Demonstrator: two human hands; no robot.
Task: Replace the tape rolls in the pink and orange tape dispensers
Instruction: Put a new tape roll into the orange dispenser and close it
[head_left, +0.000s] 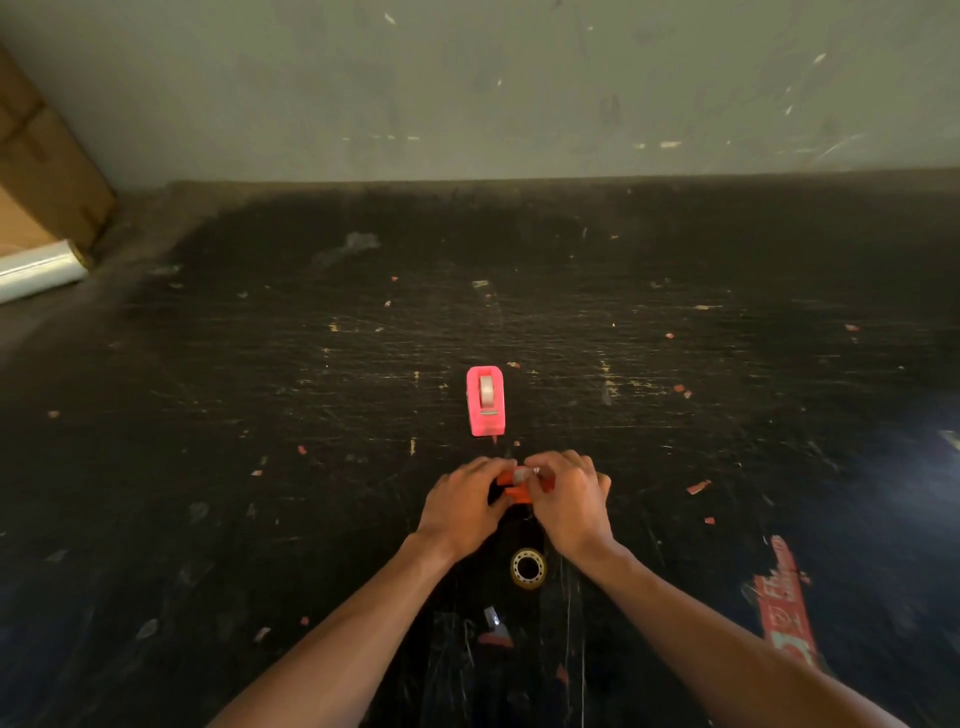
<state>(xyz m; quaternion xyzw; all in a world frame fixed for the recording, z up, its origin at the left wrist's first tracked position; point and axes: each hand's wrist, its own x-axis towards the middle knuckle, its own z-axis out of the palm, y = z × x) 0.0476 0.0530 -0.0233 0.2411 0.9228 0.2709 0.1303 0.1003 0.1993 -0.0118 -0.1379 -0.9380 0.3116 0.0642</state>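
Both hands are busy with the orange tape dispenser (517, 491) near the front of the dark counter (208, 467). The left hand (460, 506) wraps around one side of it, probably to keep it from sliding. The right hand (569, 499) curls over the other side, with its fingertips (535, 470) up at the top, where something pale and shiny (521, 474) shows. It looks like a roll or a bit of tape, but the spot is too small to tell. Both grips are pressed together on the dispenser. Whether the right fingers also pinch the pale bit, I cannot tell.

The pink tape dispenser (484, 400) stands just behind the hands, apart from them. A roll sits in its slot, so it may be finished already, though that is only a guess.

A loose tape roll (528, 568) lies flat between the two wrists, close by. Maybe it is there so it is easy to grab, or it is the one taken out.

Red scraps and a red strip of tape (787, 603) are stuck on the counter.
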